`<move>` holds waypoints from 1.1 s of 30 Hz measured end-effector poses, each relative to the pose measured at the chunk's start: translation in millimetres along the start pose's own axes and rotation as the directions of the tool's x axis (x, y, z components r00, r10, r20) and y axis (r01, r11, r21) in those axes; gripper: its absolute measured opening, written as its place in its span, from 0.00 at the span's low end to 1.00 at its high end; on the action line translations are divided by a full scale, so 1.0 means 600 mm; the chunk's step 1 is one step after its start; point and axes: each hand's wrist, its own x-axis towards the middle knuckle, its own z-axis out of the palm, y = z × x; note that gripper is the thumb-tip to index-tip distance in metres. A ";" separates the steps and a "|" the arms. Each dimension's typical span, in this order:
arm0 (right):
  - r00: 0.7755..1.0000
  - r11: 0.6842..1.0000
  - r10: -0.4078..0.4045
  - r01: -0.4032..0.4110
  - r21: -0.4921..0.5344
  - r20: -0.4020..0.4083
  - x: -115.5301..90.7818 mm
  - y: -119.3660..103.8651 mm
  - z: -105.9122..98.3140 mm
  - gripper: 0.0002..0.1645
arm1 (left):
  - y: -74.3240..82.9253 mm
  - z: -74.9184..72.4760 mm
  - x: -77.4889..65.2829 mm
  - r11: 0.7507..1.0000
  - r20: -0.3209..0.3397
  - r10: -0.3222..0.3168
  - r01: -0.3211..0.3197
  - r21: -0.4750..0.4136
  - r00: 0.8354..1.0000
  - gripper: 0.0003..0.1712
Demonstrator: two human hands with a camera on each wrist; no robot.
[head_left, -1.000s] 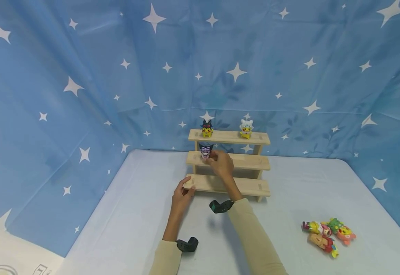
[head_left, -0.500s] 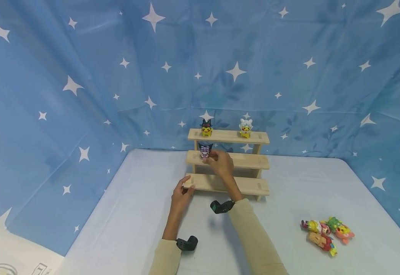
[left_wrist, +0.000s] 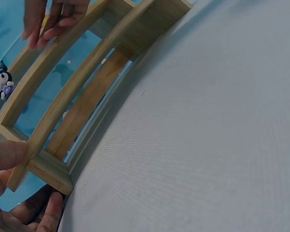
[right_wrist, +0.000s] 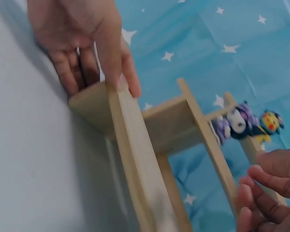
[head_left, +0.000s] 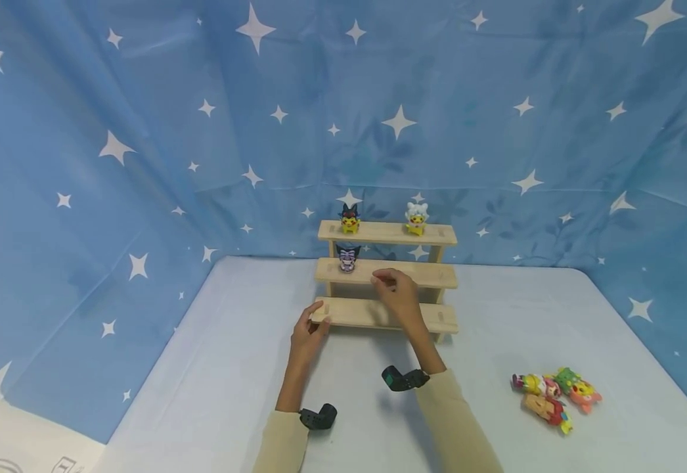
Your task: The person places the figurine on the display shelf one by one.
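Note:
A three-tier wooden display shelf stands on the table. My left hand holds the left end of its lowest tier; in the left wrist view the thumb lies on top of the board and fingers reach below. A purple-and-black figurine stands upright on the left of the middle tier. To the right of it, apart from it, is my right hand, over the front of the middle tier with fingers loosely bent and nothing between them. On the top tier stand a black-hatted yellow figurine and a white-hooded yellow figurine.
Several colourful figurines lie in a cluster on the white table at the right. A blue star-patterned curtain hangs close behind the shelf and along the sides.
My right hand has let go of the purple-and-black figurine and drawn back to the right and slightly down. The figurine stays on the middle tier. My left hand keeps its hold on the shelf.

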 end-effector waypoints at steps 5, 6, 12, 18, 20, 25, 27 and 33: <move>1.000 0.999 -0.020 0.020 -0.039 -0.008 -0.024 0.015 -0.038 0.15 | -0.002 -0.001 0.002 1.000 -0.001 -0.007 0.007 -0.025 1.000 0.28; 1.000 0.998 -0.017 0.017 -0.052 -0.006 -0.028 0.017 -0.046 0.15 | -0.001 -0.001 0.002 1.000 -0.001 -0.014 0.014 -0.021 1.000 0.28; 1.000 0.988 0.008 -0.006 -0.156 0.007 -0.051 0.033 -0.094 0.16 | 0.001 0.003 0.003 0.999 -0.006 -0.037 0.037 0.005 0.999 0.27; 1.000 0.970 0.011 -0.011 -0.245 -0.004 -0.074 0.057 -0.140 0.19 | 0.003 0.004 0.003 1.000 -0.005 -0.028 0.028 -0.005 1.000 0.27; 0.999 0.961 0.026 -0.031 -0.274 -0.021 -0.080 0.062 -0.154 0.19 | 0.001 0.003 0.004 1.000 -0.007 -0.022 0.022 0.003 1.000 0.27; 0.992 0.917 0.119 -0.128 -0.378 -0.048 -0.099 0.070 -0.196 0.19 | -0.003 0.002 0.005 1.000 -0.006 -0.019 0.019 0.012 1.000 0.27; 0.987 0.891 0.154 -0.159 -0.425 -0.045 -0.108 0.074 -0.216 0.21 | -0.003 0.003 0.005 1.000 -0.006 -0.018 0.018 0.014 1.000 0.27; 0.943 0.809 0.315 -0.324 -0.491 -0.102 -0.142 0.093 -0.271 0.25 | -0.001 0.003 0.005 0.999 -0.012 -0.027 0.027 0.031 1.000 0.27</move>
